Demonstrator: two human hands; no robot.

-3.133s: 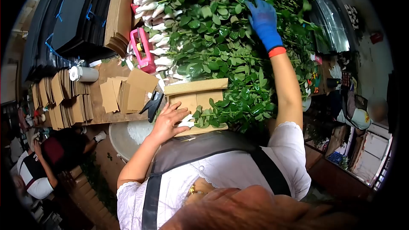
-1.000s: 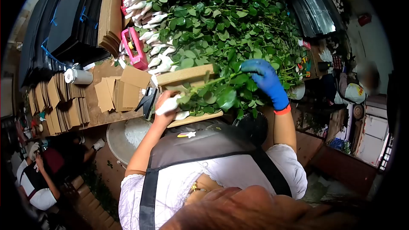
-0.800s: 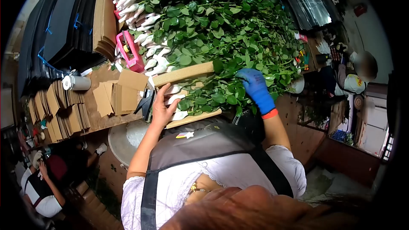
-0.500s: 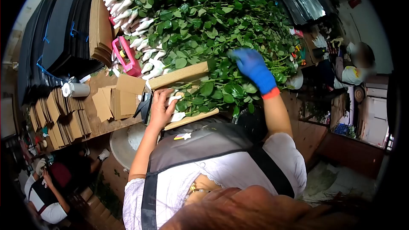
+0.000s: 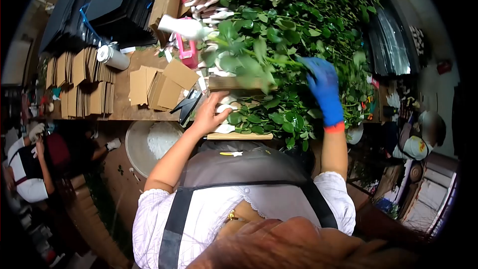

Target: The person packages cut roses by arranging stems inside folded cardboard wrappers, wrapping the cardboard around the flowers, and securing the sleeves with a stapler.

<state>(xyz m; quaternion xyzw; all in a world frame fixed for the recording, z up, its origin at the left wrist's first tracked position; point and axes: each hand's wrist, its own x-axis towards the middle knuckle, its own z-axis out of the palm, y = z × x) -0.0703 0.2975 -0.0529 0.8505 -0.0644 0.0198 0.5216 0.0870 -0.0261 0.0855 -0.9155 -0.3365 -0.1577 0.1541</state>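
Note:
My right hand (image 5: pixel 322 82), in a blue glove with a red cuff, is closed on the stem of a rose (image 5: pixel 239 52) with a white-wrapped head pointing left; its leaves are blurred. My bare left hand (image 5: pixel 211 114) has its thumb and fingers apart. It rests at the left end of a corrugated cardboard wrap (image 5: pixel 239 83), by several white-wrapped heads (image 5: pixel 226 107) lying between the wrap's two raised sides. The near side (image 5: pixel 244 137) of the wrap lies along my apron. Leafy stems stick out to the right.
A pile of roses (image 5: pixel 308 15) covers the back. Left are a pink tape dispenser (image 5: pixel 188 55), a black stapler-like tool (image 5: pixel 187 104), cardboard pieces (image 5: pixel 162 87), a white canister (image 5: pixel 113 57) and black sheets (image 5: pixel 124 7). A bucket (image 5: pixel 137 144) stands below. Other people sit at both sides.
My right hand now holds a rose over the wrap; before, it was over the leaves with no lifted rose visible. My left hand stays at the wrap's left end. The view has shifted.

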